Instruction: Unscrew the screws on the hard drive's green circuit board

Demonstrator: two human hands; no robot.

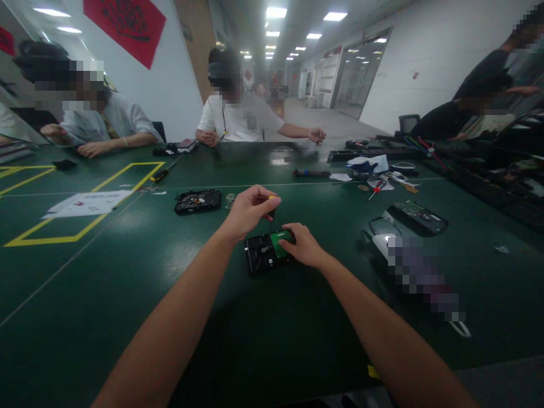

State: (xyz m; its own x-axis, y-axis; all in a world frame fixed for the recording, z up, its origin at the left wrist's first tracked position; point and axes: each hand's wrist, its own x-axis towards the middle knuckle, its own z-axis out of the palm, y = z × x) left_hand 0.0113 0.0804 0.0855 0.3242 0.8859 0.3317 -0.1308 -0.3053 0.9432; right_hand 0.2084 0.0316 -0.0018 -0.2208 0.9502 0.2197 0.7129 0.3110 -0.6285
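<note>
On the green tabletop in front of me lies a black hard drive (259,255) with a green circuit board (280,242) on its upper face. My left hand (250,211) is closed around a small screwdriver (272,213) with a yellow-topped handle, its shaft pointing down at the drive's far edge. Whether the tip sits in a screw is too small to tell. My right hand (304,245) grips the right end of the drive, thumb on the board and fingers over the far side.
Another opened drive (198,201) lies beyond to the left, beside a pile of small screws (230,200). To the right are a drive with a circuit board (416,217) and a red screwdriver (376,190). Two people (238,116) sit across the table (204,351); others are at the right.
</note>
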